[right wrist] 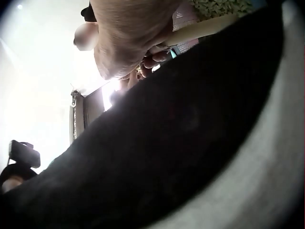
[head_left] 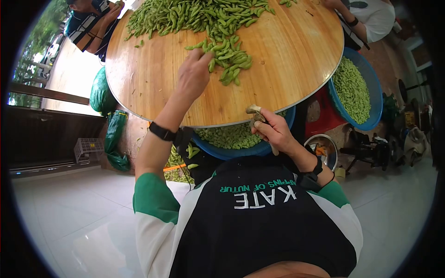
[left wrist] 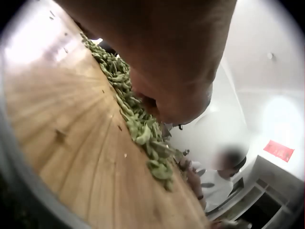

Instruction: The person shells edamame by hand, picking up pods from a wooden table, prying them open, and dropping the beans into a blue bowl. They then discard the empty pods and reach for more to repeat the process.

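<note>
Green soybean pods (head_left: 232, 60) lie in a loose strip on the round wooden table (head_left: 153, 83), trailing toward me from a big heap. My left hand (head_left: 193, 74) reaches down at the strip's left edge, its fingertips among the pods; I cannot tell if they pinch one. In the left wrist view the palm hides the fingers. Near the table's front rim my right hand (head_left: 277, 132) grips a slim tool whose pale handle (right wrist: 202, 30) sticks out behind the palm. Brownish covering (head_left: 253, 109) shows at that hand's front end.
Under the table's front edge, a blue basin (head_left: 264, 152) holds shelled green beans. Another blue basin (head_left: 378, 99) of beans stands right, with a metal bowl (head_left: 334, 155) nearer. People sit across at the left (head_left: 88, 28) and right (head_left: 375, 21). Green sacks (head_left: 101, 92) stand left.
</note>
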The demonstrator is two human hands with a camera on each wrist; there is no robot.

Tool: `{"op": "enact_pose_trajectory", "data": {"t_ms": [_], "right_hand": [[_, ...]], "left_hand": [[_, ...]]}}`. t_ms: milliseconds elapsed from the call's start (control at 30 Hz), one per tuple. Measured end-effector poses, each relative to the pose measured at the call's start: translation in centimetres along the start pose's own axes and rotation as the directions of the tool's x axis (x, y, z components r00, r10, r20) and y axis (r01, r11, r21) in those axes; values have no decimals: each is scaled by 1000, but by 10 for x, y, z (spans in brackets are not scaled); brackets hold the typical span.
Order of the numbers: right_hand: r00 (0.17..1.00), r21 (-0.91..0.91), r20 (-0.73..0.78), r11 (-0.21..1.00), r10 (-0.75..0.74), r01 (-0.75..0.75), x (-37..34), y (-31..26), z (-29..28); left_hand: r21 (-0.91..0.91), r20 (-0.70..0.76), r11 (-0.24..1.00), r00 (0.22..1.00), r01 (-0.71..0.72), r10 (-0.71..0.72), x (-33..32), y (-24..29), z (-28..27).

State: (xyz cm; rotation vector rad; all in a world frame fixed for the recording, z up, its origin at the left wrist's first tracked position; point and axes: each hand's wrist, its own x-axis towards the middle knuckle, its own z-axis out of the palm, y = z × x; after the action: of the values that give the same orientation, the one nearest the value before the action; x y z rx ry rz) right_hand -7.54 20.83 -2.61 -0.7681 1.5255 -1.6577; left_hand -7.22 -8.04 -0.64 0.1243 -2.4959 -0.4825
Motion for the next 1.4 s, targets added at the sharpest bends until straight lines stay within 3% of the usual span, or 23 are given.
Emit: {"op": "enact_pose_trajectory", "data": {"t_ms": [67,133,233,300,333,367,400,433,467,533,567,633,767,867,1067,1133,1167,1233,1267,1333,1367,1400], "right_hand": [[1000,27,2,999,29,-29,-2,0,0],[997,98,0,992,73,-73,-1,1,0],[994,233,61,967,87,-99,7,6,3],[998,292,47,954,52,-63,13,1,9],[999,353,25,935,20,-28,16,-2,12],[999,358,21,933,25,-31,18,-5,14],[1000,368,9,930,12,-15,22,-9,14],[1000,375,-3,927,-2,3,26,-11,13],[1000,374,-7,928,1,2,30,-11,13],[999,473,20,881,25,-32,33,-8,14],[999,474,15,880,32,-36,31,-8,15],[995,530,98,844,34,-81,29,-10,15],[994,576,105,814,17,-75,23,-7,15],[992,627,121,774,23,-94,20,-8,15],[996,636,1,769,91,-71,20,-11,24],[991,641,-12,762,134,-95,22,-7,22],[991,641,-11,761,136,-98,22,-8,20],[985,771,164,617,47,-157,22,-10,13],[985,770,167,618,47,-160,21,-10,12],[977,813,200,545,70,-205,19,-10,10],[978,812,198,547,70,-203,21,-8,9],[979,832,169,515,115,-204,23,-4,7]], "left_hand": [[256,117,945,977,-204,179,8,-3,8],[219,153,961,979,-168,137,9,-6,4],[225,161,936,958,-271,239,1,-13,-4],[60,35,990,991,-131,129,-10,-19,-2],[60,39,989,990,-135,133,-13,-7,-9],[-198,101,977,993,75,-55,-21,9,-15],[-423,206,858,953,290,-221,-31,26,-19],[-717,316,567,914,405,-254,-39,37,-16],[-719,319,564,914,406,-251,-45,47,-17],[-754,601,140,759,642,-251,-58,65,-20],[-751,607,133,755,647,-249,-64,71,-18],[-730,673,-14,715,683,-187,-71,77,-14],[-706,699,-32,688,708,-197,-74,77,-12],[-729,669,25,719,684,-185,-77,77,-9],[-809,547,104,806,578,-225,-82,76,-1],[-783,618,-52,763,620,-189,-81,76,0],[-783,618,-53,763,620,-191,-80,76,-2],[-556,775,-476,632,682,0,-73,78,-11],[-558,774,-476,634,679,-2,-74,77,-11],[-395,796,-612,588,685,145,-74,75,-7],[-394,795,-612,589,686,148,-73,75,-4],[-572,808,-308,588,760,-48,-73,76,-1]]}}
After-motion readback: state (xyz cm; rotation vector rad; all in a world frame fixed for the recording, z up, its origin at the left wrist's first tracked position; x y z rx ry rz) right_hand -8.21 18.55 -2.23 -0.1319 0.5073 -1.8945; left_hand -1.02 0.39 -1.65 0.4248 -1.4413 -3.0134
